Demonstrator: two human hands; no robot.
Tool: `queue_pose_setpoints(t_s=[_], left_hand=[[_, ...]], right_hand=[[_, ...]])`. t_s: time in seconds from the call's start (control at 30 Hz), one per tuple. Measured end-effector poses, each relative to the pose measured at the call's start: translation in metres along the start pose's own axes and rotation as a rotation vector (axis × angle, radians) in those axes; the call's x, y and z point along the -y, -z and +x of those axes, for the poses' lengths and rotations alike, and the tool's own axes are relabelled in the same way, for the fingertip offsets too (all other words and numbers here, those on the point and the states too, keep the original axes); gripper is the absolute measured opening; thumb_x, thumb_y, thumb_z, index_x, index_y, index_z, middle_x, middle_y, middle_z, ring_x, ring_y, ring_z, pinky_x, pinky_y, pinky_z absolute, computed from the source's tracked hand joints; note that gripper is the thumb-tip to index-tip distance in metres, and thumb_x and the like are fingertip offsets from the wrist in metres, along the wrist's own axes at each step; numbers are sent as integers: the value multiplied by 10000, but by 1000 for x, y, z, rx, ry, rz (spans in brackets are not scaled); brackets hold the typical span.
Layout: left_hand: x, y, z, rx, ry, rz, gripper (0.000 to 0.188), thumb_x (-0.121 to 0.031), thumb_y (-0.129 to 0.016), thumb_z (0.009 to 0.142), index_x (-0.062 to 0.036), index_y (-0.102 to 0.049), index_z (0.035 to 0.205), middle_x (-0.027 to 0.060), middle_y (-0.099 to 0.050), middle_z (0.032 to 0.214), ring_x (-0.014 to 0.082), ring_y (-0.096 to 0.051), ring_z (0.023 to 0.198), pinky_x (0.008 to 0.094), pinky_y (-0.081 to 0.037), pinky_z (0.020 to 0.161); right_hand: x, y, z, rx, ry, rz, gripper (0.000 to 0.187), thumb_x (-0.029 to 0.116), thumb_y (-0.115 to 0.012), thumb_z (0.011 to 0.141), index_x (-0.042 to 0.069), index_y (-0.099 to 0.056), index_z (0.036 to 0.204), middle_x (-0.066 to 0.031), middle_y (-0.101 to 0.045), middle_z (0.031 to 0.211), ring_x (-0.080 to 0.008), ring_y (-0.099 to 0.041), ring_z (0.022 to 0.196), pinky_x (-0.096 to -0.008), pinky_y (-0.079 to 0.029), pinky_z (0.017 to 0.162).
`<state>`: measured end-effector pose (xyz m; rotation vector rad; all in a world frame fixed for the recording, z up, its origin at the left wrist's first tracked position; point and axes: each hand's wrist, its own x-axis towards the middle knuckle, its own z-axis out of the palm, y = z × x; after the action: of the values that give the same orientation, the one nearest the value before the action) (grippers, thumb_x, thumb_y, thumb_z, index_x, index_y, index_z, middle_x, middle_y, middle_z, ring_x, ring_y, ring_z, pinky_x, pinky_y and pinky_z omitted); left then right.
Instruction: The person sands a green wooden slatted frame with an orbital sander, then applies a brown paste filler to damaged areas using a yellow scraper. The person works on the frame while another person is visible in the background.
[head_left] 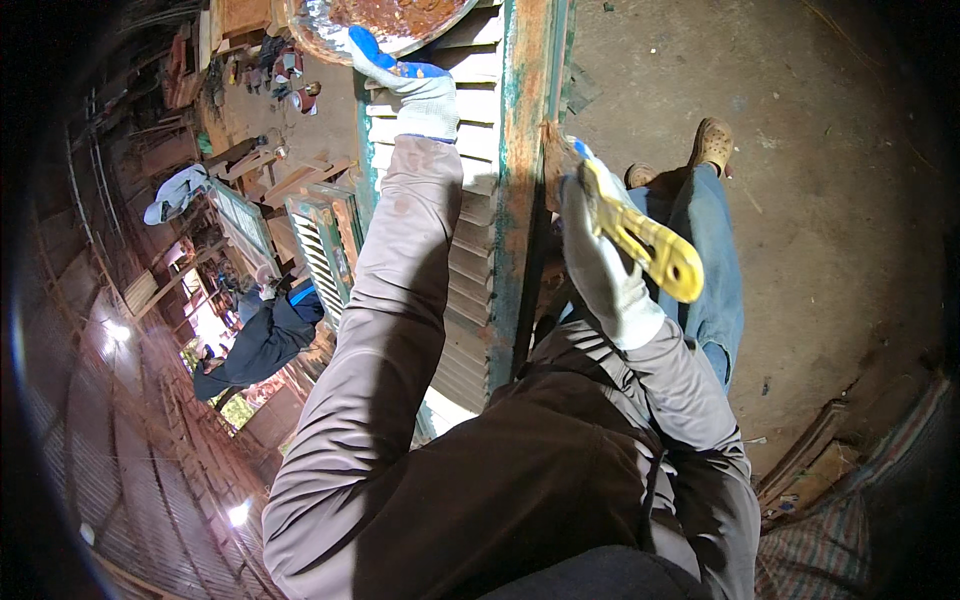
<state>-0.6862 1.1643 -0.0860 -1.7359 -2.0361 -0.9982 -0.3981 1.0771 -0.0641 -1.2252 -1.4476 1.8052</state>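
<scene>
My left hand [415, 90], in a white work glove with blue coating, is closed on the rim of a round metal bowl [330, 40] at the top. Reddish-brown paste [395, 14] lies inside the bowl, which the frame's edge cuts off. My gloved right hand [600, 265] grips a putty knife with a yellow handle [655, 250]. Its brownish blade [553, 165] lies against or very near the side of a louvred wooden shutter [508, 200]. Worn green paint and bare brown wood show on the shutter's frame. My left forearm passes over its pale slats.
Another louvred shutter [320, 235] stands to the left, near scattered wood pieces [290, 185]. Farther left a person in dark clothing [265, 345] bends over. Striped cloth [820, 545] lies at the lower right. My legs [710, 260] extend over the dirt floor [830, 200].
</scene>
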Motion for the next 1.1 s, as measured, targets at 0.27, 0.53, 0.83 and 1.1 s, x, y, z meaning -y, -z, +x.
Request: queue_pose_setpoints(t_s=[0.27,0.53,0.83,1.1], left_hand=[[2,-2,2,12,-8,-7,753,-412,-647,898,-78,-357,1508,181,-464,1448,339,-544,1234,509,-505,1000],[-7,-14,-4,37,-18,3,749,-395,-639,904,-79,-342,1515,180,-456,1452,331,-538,1240,497,-500,1005],[-9,-12,-4,37,-25,7,746,-376,-631,911,-81,-325,1523,179,-447,1457,323,-531,1246,485,-495,1010],[-6,-13,0,43,-37,14,743,-360,-623,917,-82,-309,1530,179,-439,1462,315,-525,1252,473,-490,1015]], right_hand=[[-3,-16,-6,-194,52,-132,283,105,-605,990,7,-599,1255,-89,-649,1062,-191,-652,887,-298,-529,797],[29,-13,0,-130,410,-395,400,55,-655,904,1,-570,1291,-161,-604,1233,-283,-623,1052,-330,-515,899],[16,2,-6,-268,179,-61,204,158,-636,994,-31,-658,1066,-114,-727,862,-172,-731,763,-269,-575,671],[0,0,-4,-182,359,-169,255,131,-647,981,-1,-601,1194,-119,-667,1010,-205,-673,924,-332,-546,769]])
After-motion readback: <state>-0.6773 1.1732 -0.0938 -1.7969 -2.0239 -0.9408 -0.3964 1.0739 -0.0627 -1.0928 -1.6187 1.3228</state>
